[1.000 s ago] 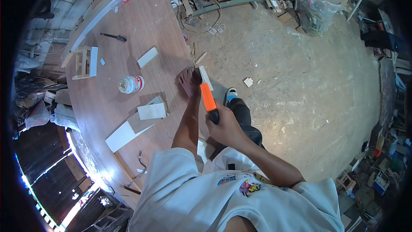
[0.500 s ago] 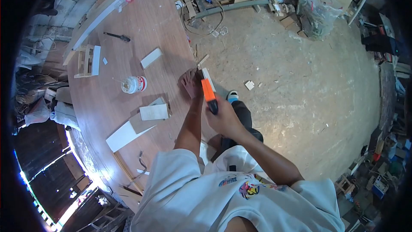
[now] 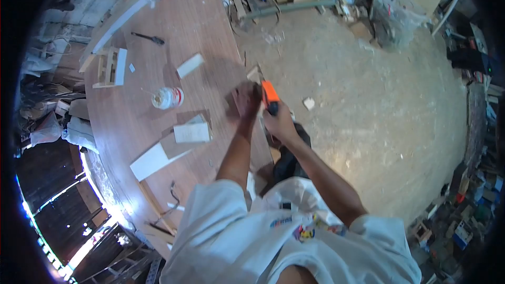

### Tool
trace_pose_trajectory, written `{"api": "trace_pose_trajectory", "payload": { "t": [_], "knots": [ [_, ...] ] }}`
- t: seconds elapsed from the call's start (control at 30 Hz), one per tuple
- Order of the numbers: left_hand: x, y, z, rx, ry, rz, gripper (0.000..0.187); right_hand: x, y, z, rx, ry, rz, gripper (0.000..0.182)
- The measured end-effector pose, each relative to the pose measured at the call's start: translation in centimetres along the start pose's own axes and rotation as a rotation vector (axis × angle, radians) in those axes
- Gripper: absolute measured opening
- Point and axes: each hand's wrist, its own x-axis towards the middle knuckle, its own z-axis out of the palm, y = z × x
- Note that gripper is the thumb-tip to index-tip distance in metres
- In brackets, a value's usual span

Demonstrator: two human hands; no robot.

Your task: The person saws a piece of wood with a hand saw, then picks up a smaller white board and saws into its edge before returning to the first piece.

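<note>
My right hand point(image 3: 280, 124) is wrapped round the dark grip of an orange-handled tool point(image 3: 270, 93), which looks like a saw with its thin blade pointing away from me. My left hand point(image 3: 247, 97) presses down at the right edge of the wooden table point(image 3: 205, 26), its fingers blurred and partly in shadow. Just beyond it, a small pale wood piece point(image 3: 254, 73) juts out at the table edge beside the blade. Whatever lies under my left palm is hidden.
On the table are a glue jar point(image 3: 168, 98), a white block point(image 3: 190, 66), white boards point(image 3: 191, 132), a dark tool point(image 3: 148, 37) and a small wooden frame point(image 3: 111, 67). A plastic bag point(image 3: 397, 16) and wood scraps lie on the floor.
My right hand and the orange tool have moved forward and slightly right, beside my left hand. My left hand appears further right, and the whole view has shifted slightly.
</note>
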Motion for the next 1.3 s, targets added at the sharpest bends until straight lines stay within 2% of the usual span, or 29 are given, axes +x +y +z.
{"api": "trace_pose_trajectory", "payload": {
  "t": [0.03, 0.1, 0.17, 0.3, 0.37, 0.47, 0.5, 0.53, 0.57, 0.6, 0.63, 0.73, 0.8, 0.83, 0.9, 0.97, 1.03, 1.07, 1.13, 1.17, 1.23, 1.27, 1.3],
  "knots": [
    [1.2, 0.6, -0.1, -0.213, -0.036, -0.111, 0.009, 1.6, -0.5, -0.2, 0.005, -0.012, -0.027, 0.010],
    [0.8, 0.2, -0.7, -0.258, -0.046, -0.130, 0.012, 0.4, -0.9, -0.6, -0.016, -0.101, 0.239, 0.010],
    [0.5, 0.0, -0.5, -0.208, -0.048, -0.182, 0.013, 1.9, -1.5, -0.2, -0.074, -0.136, 0.216, 0.010],
    [1.2, 0.2, -1.2, -0.233, -0.058, -0.226, 0.014, 5.7, -3.5, -0.3, 0.079, -0.269, 0.369, 0.010],
    [1.1, 0.3, -1.2, -0.244, -0.035, -0.239, 0.013, 6.4, -3.9, -0.4, 0.274, -0.324, 0.493, 0.009],
    [1.2, 0.0, -0.8, -0.229, 0.022, -0.182, 0.013, 4.7, -5.6, -0.6, 0.115, -0.290, 0.430, 0.008],
    [0.4, -0.4, 0.5, -0.126, 0.030, -0.223, 0.013, 3.8, -6.3, -0.7, 0.015, -0.268, 0.406, 0.008],
    [0.1, -0.3, 0.9, -0.025, 0.036, -0.268, 0.012, 2.8, -7.0, -0.8, -0.052, -0.282, 0.287, 0.007],
    [-0.8, -0.4, 0.8, -0.029, 0.021, -0.273, 0.012, 1.3, -7.9, -1.1, -0.042, -0.303, 0.246, 0.007],
    [-0.3, -0.6, 0.4, -0.122, 0.106, -0.247, 0.011, 0.2, -9.0, -1.7, -0.034, -0.317, 0.190, 0.007],
    [1.0, -0.5, 0.1, -0.215, 0.201, -0.217, 0.010, -0.9, -10.4, -2.5, -0.042, -0.308, 0.179, 0.007],
    [2.0, -0.2, -0.6, -0.257, 0.110, -0.271, 0.009, -2.9, -13.0, -4.4, -0.030, -0.292, 0.172, 0.009],
    [1.5, -0.1, -0.5, -0.346, 0.062, -0.325, 0.012, -3.0, -13.3, -5.0, -0.040, -0.286, 0.302, 0.009],
    [1.3, -0.1, -0.5, -0.348, 0.058, -0.318, 0.012, -2.2, -11.3, -4.2, -0.068, -0.263, 0.246, 0.009],
    [1.1, -0.2, -0.9, -0.371, -0.141, -0.288, 0.017, 0.6, -3.9, -1.1, -0.115, -0.188, 0.109, 0.009],
    [0.4, -0.1, -0.3, -0.288, -0.088, -0.270, 0.019, 3.1, -0.8, 1.3, -0.130, -0.148, 0.015, 0.010],
    [0.2, -0.4, -0.1, -0.203, -0.051, -0.250, 0.020, 4.3, -1.8, 2.5, -0.206, -0.115, 0.025, 0.013],
    [-0.2, -0.4, -0.1, -0.157, -0.115, -0.253, 0.022, 4.2, -2.0, 1.7, -0.183, -0.207, 0.219, 0.013],
    [0.2, -0.7, 0.1, -0.107, -0.163, -0.269, 0.023, 3.1, -4.8, 0.6, -0.154, -0.239, 0.215, 0.013],
    [0.0, -0.7, 0.0, -0.146, -0.087, -0.260, 0.021, 1.5, -6.1, -0.1, -0.124, -0.267, 0.222, 0.013],
    [0.6, -0.3, -0.2, -0.192, 0.000, -0.246, 0.019, -1.4, -8.5, -1.7, -0.133, -0.211, -0.027, 0.012],
    [0.9, -0.1, -0.5, -0.256, 0.004, -0.249, 0.018, -2.3, -9.6, -2.7, -0.135, -0.214, -0.029, 0.012],
    [0.9, 0.0, -0.7, -0.319, 0.006, -0.253, 0.016, -3.1, -10.6, -3.7, -0.123, -0.218, 0.077, 0.010]
  ]
}}
